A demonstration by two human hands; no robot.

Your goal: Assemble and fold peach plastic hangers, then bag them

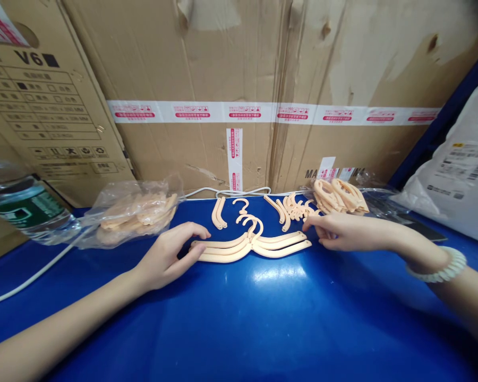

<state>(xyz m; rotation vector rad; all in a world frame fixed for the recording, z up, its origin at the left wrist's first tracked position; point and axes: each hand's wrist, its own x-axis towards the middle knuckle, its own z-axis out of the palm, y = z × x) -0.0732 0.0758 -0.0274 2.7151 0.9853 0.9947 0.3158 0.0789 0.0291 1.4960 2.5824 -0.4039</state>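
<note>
Two peach plastic clothes hangers (250, 245) lie flat on the blue table, one in front of the other, their hooks pointing away from me. My left hand (171, 252) is at their left ends, thumb and forefinger apart, the thumb tip at the nearer arm. At the right ends, my right hand (334, 232) has its fingers loosely bent and the fingertips close to the farther arm; whether they touch it I cannot tell. Behind the hangers are a loose hook (242, 203), a pair of hanger arms (219, 213) and another pair of arms (278, 212).
A pile of small hooks (297, 206) lies back right, beside bundled hanger parts (338, 196). A clear bag of peach parts (137, 215) and a water bottle (27, 207) stand left. Cardboard boxes (191, 63) line the back, with a white cable (227, 191) before them. A white package (458, 154) is right.
</note>
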